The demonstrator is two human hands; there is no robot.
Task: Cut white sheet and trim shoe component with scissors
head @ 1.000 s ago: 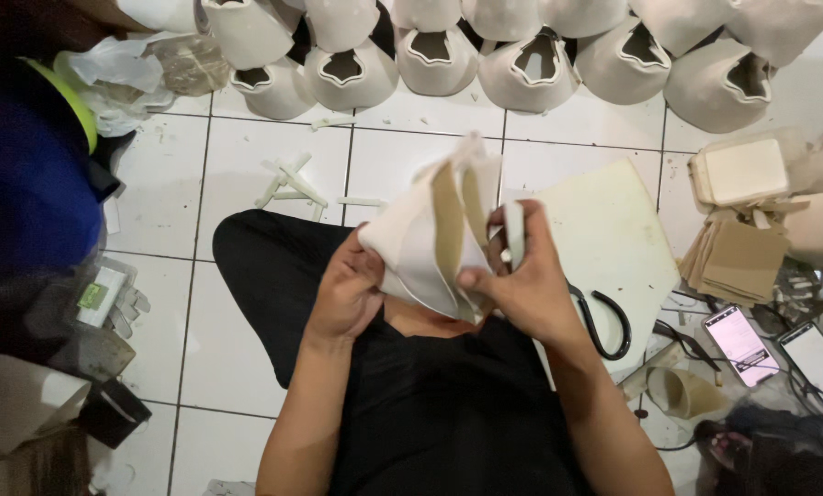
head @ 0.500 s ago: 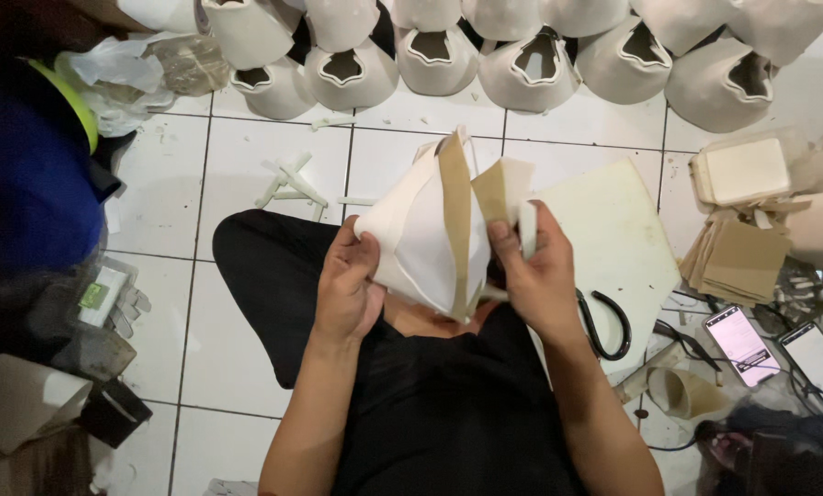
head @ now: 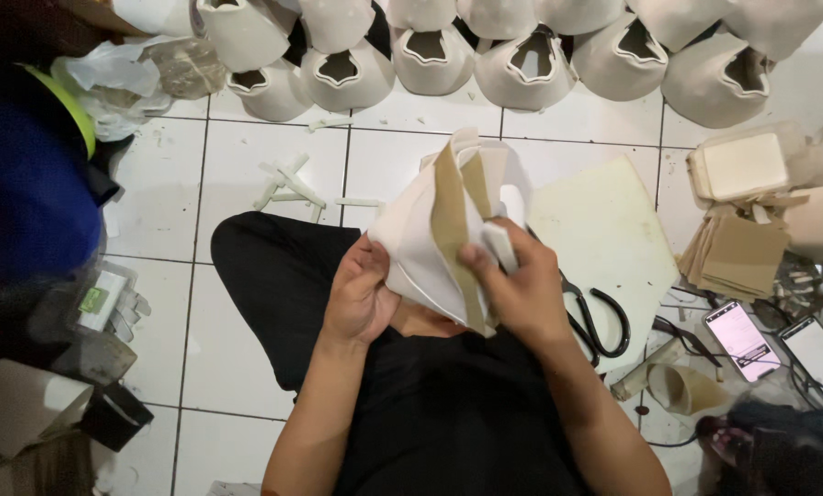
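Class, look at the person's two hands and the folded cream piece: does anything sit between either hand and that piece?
Nothing visible does. The left hand and right hand both grip the folded cream piece directly; the right also holds a small white stick against it.

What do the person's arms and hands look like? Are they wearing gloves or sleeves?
No gloves and no sleeves in sight. The left hand and the right hand are both bare, and so are the forearms all the way to the bottom of the picture. I see no rings, watch or bracelets. The clothes on the lap are black.

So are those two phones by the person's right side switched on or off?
On. Both phones show lit, pale screens as they lie face up on the floor beside the scissors.
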